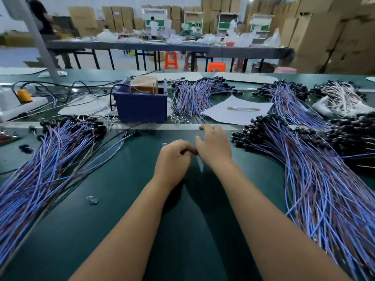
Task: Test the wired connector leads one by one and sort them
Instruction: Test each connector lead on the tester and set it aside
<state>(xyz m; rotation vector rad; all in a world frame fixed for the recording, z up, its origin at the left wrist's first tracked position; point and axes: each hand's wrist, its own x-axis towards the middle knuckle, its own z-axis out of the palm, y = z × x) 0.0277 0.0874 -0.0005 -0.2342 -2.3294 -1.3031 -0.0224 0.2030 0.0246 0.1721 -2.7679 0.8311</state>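
At a green workbench [121, 199], a worker's left hand [172, 157] curls around something small and dark, right hand [215, 149] loosely spread beside it; connector leads [316, 179] heaped either side; no legible writing

One head-worn wide view looks forward and down, close over the green worktable [121, 199].

Beyond my green desk [142, 220] stands a long dark table [162, 47] with orange stools [171, 60] beneath it. Stacked cardboard boxes [324, 37] line the far wall and right side, over a pale floor [12, 55].
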